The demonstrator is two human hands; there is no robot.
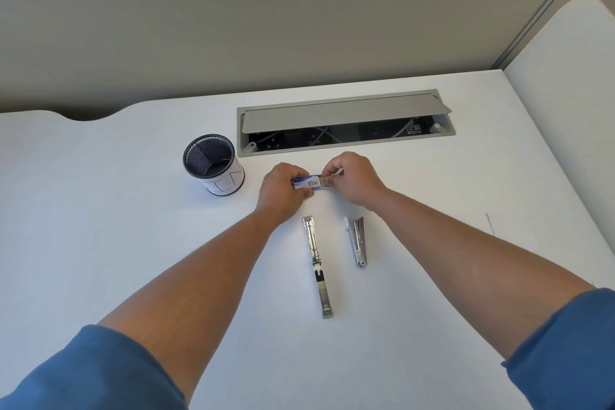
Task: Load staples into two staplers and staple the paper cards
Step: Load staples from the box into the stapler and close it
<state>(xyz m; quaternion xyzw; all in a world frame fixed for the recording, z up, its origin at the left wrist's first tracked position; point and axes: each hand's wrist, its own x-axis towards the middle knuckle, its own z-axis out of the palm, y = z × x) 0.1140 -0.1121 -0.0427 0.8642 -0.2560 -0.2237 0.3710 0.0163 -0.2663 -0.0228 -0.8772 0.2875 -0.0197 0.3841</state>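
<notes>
On the white desk [133,243], with the flat-opened stapler [317,268] at six o'clock, both hands pinch a staple box [307,182], left hand [283,191] gripping the sleeve, right hand [354,178] apparently drawing staples; next, seat a strip.

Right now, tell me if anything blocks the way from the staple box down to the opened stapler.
Nothing visible does. Both hands hold the small blue-and-white staple box above the flat-opened silver metal stapler; only bare white desk lies between. The second, half-open silver stapler sits off to the right.
</notes>
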